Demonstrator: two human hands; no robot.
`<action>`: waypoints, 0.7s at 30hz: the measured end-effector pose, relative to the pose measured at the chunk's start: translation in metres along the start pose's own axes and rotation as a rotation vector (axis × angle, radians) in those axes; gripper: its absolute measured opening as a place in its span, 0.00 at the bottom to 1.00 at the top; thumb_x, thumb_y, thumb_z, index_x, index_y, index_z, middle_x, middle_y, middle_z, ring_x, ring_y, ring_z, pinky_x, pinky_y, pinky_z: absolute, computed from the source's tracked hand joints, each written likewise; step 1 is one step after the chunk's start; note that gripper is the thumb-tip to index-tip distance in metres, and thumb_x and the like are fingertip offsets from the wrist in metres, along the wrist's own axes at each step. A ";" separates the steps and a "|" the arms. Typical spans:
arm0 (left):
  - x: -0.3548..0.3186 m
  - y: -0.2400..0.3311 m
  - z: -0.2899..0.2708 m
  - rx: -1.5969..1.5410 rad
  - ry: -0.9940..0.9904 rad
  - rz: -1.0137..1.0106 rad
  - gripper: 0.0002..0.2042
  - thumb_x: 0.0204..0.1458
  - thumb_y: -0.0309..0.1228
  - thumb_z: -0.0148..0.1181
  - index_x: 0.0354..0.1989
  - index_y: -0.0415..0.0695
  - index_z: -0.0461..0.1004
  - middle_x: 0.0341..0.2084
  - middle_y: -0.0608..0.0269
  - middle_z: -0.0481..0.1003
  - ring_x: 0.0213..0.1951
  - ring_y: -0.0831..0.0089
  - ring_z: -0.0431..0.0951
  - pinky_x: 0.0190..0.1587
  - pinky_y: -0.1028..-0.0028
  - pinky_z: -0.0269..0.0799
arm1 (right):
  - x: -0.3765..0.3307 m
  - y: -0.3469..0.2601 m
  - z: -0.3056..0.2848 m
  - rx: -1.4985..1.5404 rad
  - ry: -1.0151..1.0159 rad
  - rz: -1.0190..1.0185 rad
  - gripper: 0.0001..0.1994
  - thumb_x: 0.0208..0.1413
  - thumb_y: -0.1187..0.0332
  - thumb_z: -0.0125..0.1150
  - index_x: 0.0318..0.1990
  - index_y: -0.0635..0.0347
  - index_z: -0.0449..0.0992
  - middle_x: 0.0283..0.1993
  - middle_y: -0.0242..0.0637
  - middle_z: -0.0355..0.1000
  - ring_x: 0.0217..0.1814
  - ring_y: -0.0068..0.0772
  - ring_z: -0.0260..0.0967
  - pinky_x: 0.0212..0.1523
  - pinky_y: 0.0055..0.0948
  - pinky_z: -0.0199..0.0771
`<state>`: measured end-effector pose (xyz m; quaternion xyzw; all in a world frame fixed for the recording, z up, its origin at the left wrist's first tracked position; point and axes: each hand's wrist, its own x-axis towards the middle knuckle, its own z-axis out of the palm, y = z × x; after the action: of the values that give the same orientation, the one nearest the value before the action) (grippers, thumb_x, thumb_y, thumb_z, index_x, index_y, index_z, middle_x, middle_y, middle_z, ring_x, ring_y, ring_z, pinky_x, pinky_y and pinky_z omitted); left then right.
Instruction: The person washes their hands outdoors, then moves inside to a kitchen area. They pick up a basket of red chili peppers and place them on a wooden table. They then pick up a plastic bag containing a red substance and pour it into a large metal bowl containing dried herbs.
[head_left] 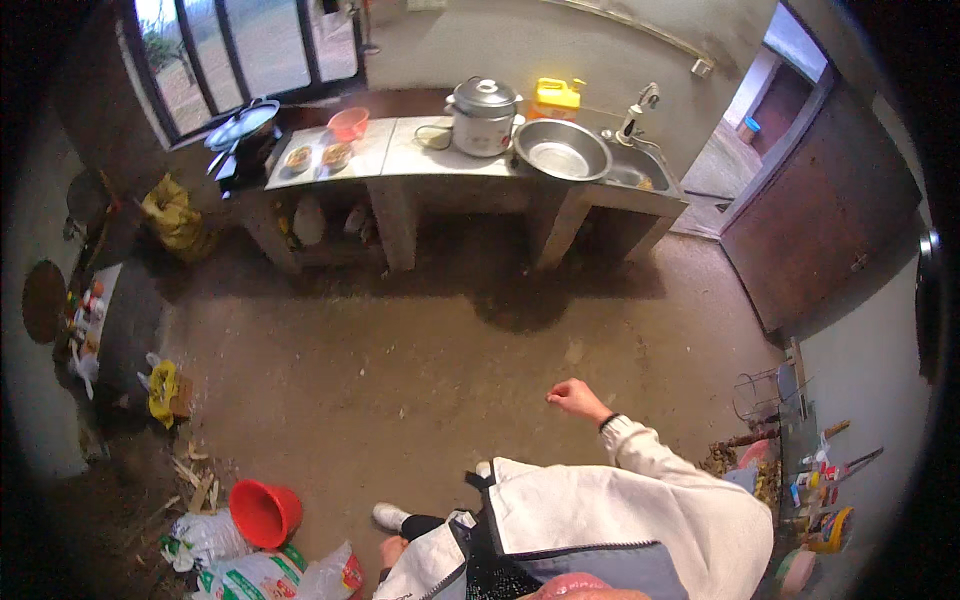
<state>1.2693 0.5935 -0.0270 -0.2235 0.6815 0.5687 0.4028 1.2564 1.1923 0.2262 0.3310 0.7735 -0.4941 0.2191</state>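
My right hand [577,397] reaches forward over the bare floor, its fingers curled in, and nothing shows in them. A dark band circles that wrist below a cream sleeve [650,450]. Low beside my body, my left hand [393,550] shows only in part; the jacket covers the rest and its fingers cannot be made out. Neither hand touches any object that I can see. Nearest to the left one are a clear plastic bag [333,575] and a red bucket [265,513] tipped on its side. One white shoe [390,516] stands on the floor.
Ahead runs a counter [405,150] with a rice cooker [484,118], a steel basin [562,150], a sink [632,168], a yellow jug [556,98], a pink bowl [349,124] and a lidded wok [243,125]. An open door [820,230] stands right. Sacks [250,578] and firewood lie left.
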 end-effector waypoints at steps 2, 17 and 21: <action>0.033 0.065 0.059 0.040 -0.067 0.060 0.07 0.59 0.30 0.53 0.41 0.42 0.73 0.31 0.61 0.76 0.28 0.71 0.78 0.28 0.70 0.77 | 0.009 0.043 -0.046 0.430 0.055 -0.024 0.14 0.63 0.64 0.54 0.51 0.61 0.76 0.42 0.35 0.79 0.43 0.28 0.76 0.44 0.30 0.76; 0.242 0.543 0.421 0.312 -0.309 0.165 0.10 0.60 0.34 0.55 0.42 0.41 0.75 0.25 0.68 0.75 0.23 0.80 0.72 0.24 0.78 0.69 | 0.195 0.083 -0.294 0.940 0.453 0.051 0.14 0.59 0.71 0.59 0.51 0.65 0.74 0.40 0.38 0.77 0.37 0.28 0.77 0.38 0.27 0.80; 0.269 0.663 0.562 0.354 -0.519 0.288 0.16 0.61 0.45 0.56 0.43 0.44 0.75 0.28 0.72 0.74 0.28 0.81 0.72 0.30 0.78 0.68 | 0.243 0.076 -0.387 1.280 0.420 0.037 0.14 0.60 0.72 0.59 0.53 0.64 0.71 0.43 0.38 0.77 0.40 0.29 0.77 0.40 0.26 0.80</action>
<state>0.7737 1.3393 0.1351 0.1003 0.6689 0.5304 0.5110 1.1409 1.6380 0.1783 0.4979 0.3485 -0.7764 -0.1670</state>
